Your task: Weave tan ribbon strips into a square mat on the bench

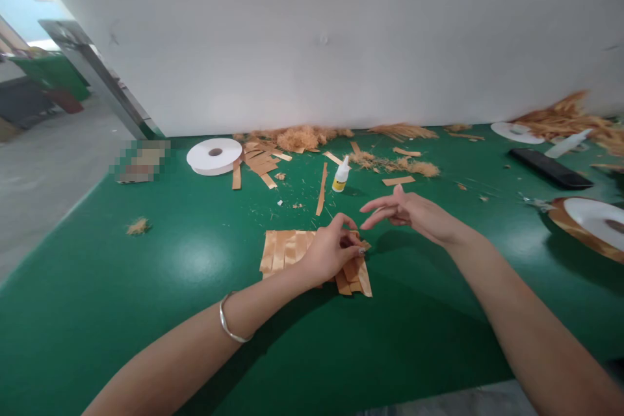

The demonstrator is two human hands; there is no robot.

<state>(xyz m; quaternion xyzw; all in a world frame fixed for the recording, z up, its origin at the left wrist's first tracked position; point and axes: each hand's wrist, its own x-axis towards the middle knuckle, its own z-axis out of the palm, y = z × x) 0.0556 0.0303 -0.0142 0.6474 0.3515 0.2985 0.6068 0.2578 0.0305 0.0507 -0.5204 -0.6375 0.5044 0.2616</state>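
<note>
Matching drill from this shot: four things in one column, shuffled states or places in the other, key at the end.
Things
1. Small bottle
2. Left hand
3. Right hand
4. Flat black object

States or places
A. Raised beside the patch of tan strips, not touching it
B. Lying toward the right side of the green table
C. Standing upright, yellow on its label
D. Fingers down at the patch's right part, silver bracelet on the same arm

Pairs: 1-C, 2-D, 3-A, 4-B
</note>
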